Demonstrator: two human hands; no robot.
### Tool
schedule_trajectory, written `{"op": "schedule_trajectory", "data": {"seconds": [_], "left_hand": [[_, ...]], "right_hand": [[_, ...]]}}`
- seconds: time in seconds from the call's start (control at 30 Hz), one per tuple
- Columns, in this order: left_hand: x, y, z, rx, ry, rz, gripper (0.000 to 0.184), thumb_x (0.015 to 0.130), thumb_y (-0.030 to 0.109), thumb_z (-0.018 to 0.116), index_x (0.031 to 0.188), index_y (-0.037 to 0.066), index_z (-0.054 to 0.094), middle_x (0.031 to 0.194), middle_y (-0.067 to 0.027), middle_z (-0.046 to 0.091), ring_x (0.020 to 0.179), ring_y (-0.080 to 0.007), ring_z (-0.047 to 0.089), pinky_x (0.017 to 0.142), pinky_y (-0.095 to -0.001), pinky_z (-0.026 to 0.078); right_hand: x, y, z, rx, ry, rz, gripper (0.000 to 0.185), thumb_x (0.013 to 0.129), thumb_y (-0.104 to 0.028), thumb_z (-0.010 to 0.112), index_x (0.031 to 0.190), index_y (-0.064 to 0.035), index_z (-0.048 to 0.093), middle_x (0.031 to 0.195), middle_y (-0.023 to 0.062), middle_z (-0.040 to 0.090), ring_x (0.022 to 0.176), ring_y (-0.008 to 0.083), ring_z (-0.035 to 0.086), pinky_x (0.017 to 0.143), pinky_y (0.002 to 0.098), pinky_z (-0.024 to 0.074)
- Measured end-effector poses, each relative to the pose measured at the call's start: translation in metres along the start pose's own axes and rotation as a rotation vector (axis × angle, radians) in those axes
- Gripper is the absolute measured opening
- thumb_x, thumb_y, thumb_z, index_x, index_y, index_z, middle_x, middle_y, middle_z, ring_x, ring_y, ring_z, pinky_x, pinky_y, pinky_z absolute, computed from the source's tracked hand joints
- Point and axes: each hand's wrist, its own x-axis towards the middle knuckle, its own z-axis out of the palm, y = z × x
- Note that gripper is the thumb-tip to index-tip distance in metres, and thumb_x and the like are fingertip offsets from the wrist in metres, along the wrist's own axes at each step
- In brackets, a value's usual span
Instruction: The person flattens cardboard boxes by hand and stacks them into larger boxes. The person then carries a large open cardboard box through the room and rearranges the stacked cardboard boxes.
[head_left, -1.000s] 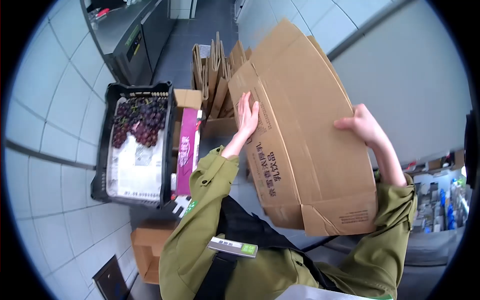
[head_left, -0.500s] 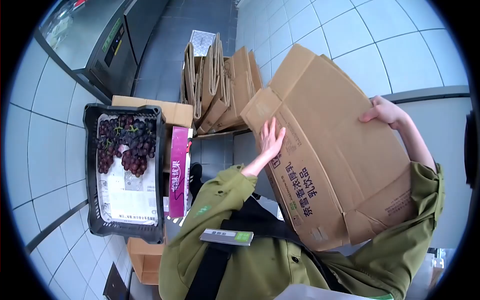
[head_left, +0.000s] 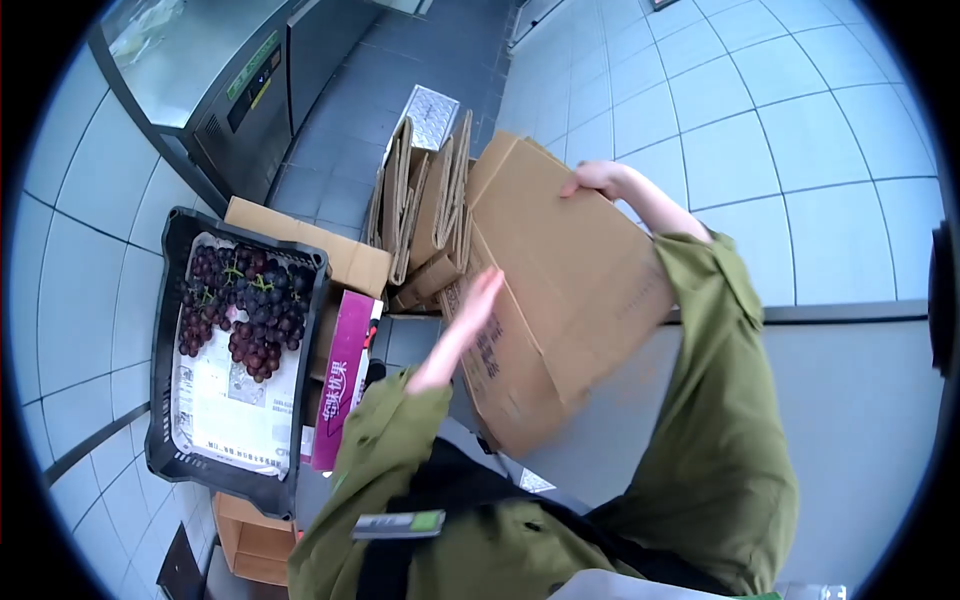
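One flattened carton point(head_left: 575, 265) is held tilted at the centre of the frame, its upper edge gripped by the right hand point(head_left: 598, 178); the left hand point(head_left: 478, 298) is outstretched over the printed panel, nothing grasped. Just left of it, folded cardboard point(head_left: 445, 205) is packed upright, too overlapped to be counted, one silvery-white box point(head_left: 430, 115) being partly hidden behind. Farther left, one purple box point(head_left: 342, 380) is seen beside one black crate point(head_left: 157, 430), where grapes point(head_left: 262, 300) are laid on newspaper point(head_left: 235, 415). At lower left, one open cardboard box point(head_left: 262, 550) is partly covered. The carton's print is blurred.
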Motion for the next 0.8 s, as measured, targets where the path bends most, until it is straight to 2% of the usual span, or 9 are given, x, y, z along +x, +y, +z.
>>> {"op": "schedule_trajectory", "data": {"seconds": [0.07, 0.13, 0.33, 0.47, 0.53, 0.63, 0.67, 0.73, 0.8], "left_hand": [[-0.067, 0.048, 0.022, -0.051, -0.079, 0.345, 0.071, 0.078, 0.038, 0.053, 0.128, 0.0, 0.02, 0.132, -0.0176, 0.023, 0.122, -0.024, 0.024, 0.099, -0.0322, 0.023], [-0.128, 0.09, 0.041, 0.639, -0.056, 0.592, 0.084, 0.065, 0.033, 0.066, 0.13, 0.007, 0.02, 0.132, -0.0201, 0.021, 0.122, -0.0322, 0.022, 0.097, -0.0427, 0.022], [-0.098, -0.029, 0.044, 1.043, 0.329, 0.516, 0.07, 0.066, 0.01, 0.058, 0.128, 0.022, 0.027, 0.121, -0.0256, 0.033, 0.103, -0.0383, 0.043, 0.078, -0.044, 0.042], [-0.082, -0.006, 0.035, 1.18, 0.271, 0.575, 0.07, 0.065, -0.001, 0.051, 0.128, 0.02, 0.028, 0.11, -0.0257, 0.044, 0.071, -0.0345, 0.058, 0.056, -0.0386, 0.05], [-0.057, 0.037, 0.028, 1.074, 0.297, 0.634, 0.07, 0.065, -0.005, 0.046, 0.129, 0.012, 0.024, 0.103, -0.0266, 0.048, 0.06, -0.0346, 0.056, 0.052, -0.0386, 0.049], [-0.028, 0.064, 0.034, 1.012, 0.153, 0.549, 0.077, 0.064, -0.007, 0.045, 0.132, 0.013, 0.014, 0.098, -0.0253, 0.05, 0.056, -0.0369, 0.055, 0.05, -0.0402, 0.048], [-0.02, 0.064, 0.041, 1.03, 0.141, 0.55, 0.078, 0.064, -0.008, 0.045, 0.132, 0.014, 0.013, 0.096, -0.0243, 0.052, 0.056, -0.0366, 0.055, 0.05, -0.04, 0.048], [-0.015, 0.064, 0.05, 0.979, 0.209, 0.551, 0.078, 0.063, -0.008, 0.046, 0.132, 0.013, 0.015, 0.093, -0.0229, 0.054, 0.056, -0.0352, 0.056, 0.05, -0.0393, 0.048], [-0.013, 0.067, 0.051, 0.959, 0.242, 0.556, 0.078, 0.062, -0.008, 0.047, 0.131, 0.012, 0.017, 0.09, -0.0214, 0.055, 0.056, -0.0338, 0.056, 0.05, -0.0386, 0.048]], "right_hand": [[0.076, -0.002, -0.003, 0.05, -0.091, 0.047, 0.036, 0.068, -0.01, 0.057, 0.1, 0.0072, 0.051, 0.093, 0.0173, 0.057, 0.079, 0.0265, 0.058, 0.067, 0.0385, 0.0481], [0.117, -0.02, 0.001, 0.003, -0.102, 0.065, 0.037, 0.069, -0.01, 0.057, 0.101, 0.0054, 0.051, 0.094, 0.0172, 0.057, 0.081, 0.0272, 0.058, 0.068, 0.0399, 0.0477], [0.177, -0.016, 0.022, -0.417, 0.145, -0.221, 0.033, 0.068, -0.018, 0.059, 0.094, 0.0021, 0.058, 0.095, 0.0147, 0.058, 0.089, 0.0254, 0.055, 0.077, 0.0418, 0.0425], [0.169, 0.018, 0.002, 0.224, 0.095, -0.274, 0.048, 0.077, -0.044, 0.052, 0.106, -0.0061, 0.055, 0.105, 0.0118, 0.054, 0.099, 0.0231, 0.049, 0.081, 0.0396, 0.0394], [0.117, 0.031, -0.007, 0.925, -0.432, -0.366, 0.068, 0.079, -0.054, 0.04, 0.121, -0.0009, 0.033, 0.115, 0.017, 0.045, 0.103, 0.0234, 0.046, 0.089, 0.033, 0.0342], [0.0, 0.012, 0.022, 0.624, -0.008, -0.793, 0.079, 0.077, -0.05, 0.047, 0.126, 0.0025, 0.015, 0.12, 0.0236, 0.037, 0.104, 0.0259, 0.046, 0.09, 0.0338, 0.0351], [0.029, 0.023, 0.032, 0.046, 0.512, -0.943, 0.079, 0.075, -0.041, 0.054, 0.124, 0.0085, 0.017, 0.107, 0.0291, 0.046, 0.094, 0.0299, 0.053, 0.084, 0.0355, 0.0416], [0.009, -0.007, 0.055, -0.112, 0.68, -0.451, 0.068, 0.073, -0.028, 0.056, 0.119, 0.0109, 0.024, 0.088, 0.0263, 0.055, 0.082, 0.0331, 0.057, 0.076, 0.0372, 0.0466], [0.022, -0.014, 0.048, -0.202, 0.658, -0.474, 0.038, 0.072, -0.014, 0.051, 0.099, 0.0113, 0.045, 0.071, 0.0218, 0.058, 0.067, 0.0307, 0.06, 0.063, 0.0354, 0.0503]]}}
